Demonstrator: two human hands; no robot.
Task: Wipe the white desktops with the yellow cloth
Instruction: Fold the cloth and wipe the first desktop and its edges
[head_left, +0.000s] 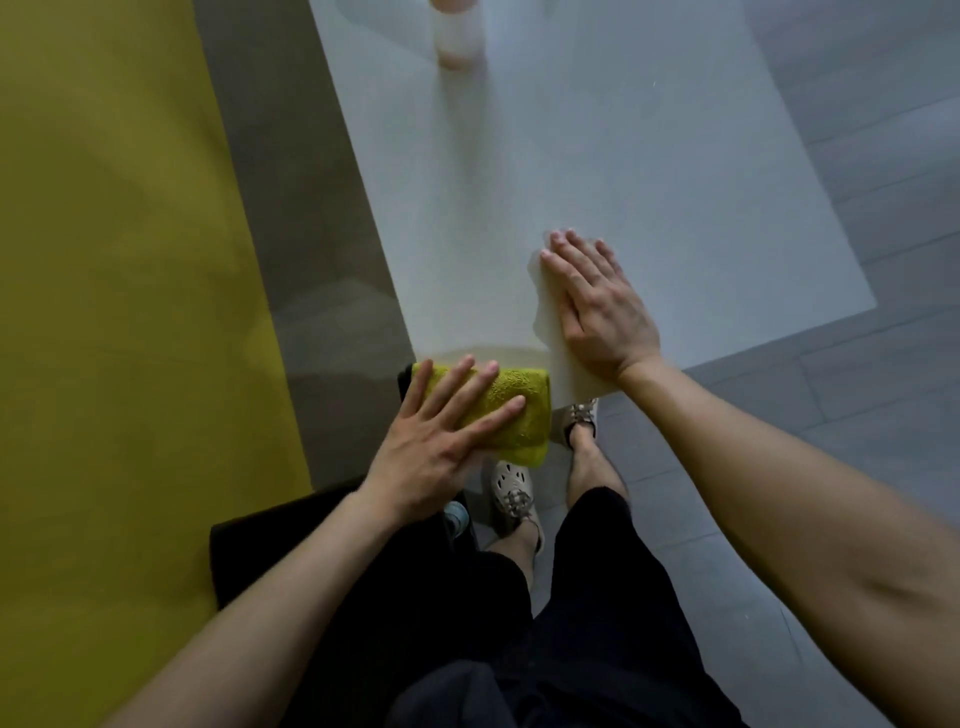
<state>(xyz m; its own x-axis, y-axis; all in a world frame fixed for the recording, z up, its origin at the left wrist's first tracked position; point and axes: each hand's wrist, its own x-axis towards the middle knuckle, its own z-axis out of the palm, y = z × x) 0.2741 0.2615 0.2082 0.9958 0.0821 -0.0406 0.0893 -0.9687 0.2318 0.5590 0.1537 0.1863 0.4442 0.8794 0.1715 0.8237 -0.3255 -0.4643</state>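
At the near left corner of the white tabletop (649, 171) the folded yellow cloth (532, 431) lies on the edge, part hanging over it; left hand (436, 447) pressed flat on top, fingers (457, 382) straight and spread; right hand (597, 306) flat on the bare tabletop just right of the cloth, fingers straight and close together, holding nothing; blurred pale cylinder (457, 36) at the far end; olive-yellow surface (104, 260) to the left, grey plank floor (883, 156) to the right, patterned shoes (511, 499) below the table edge
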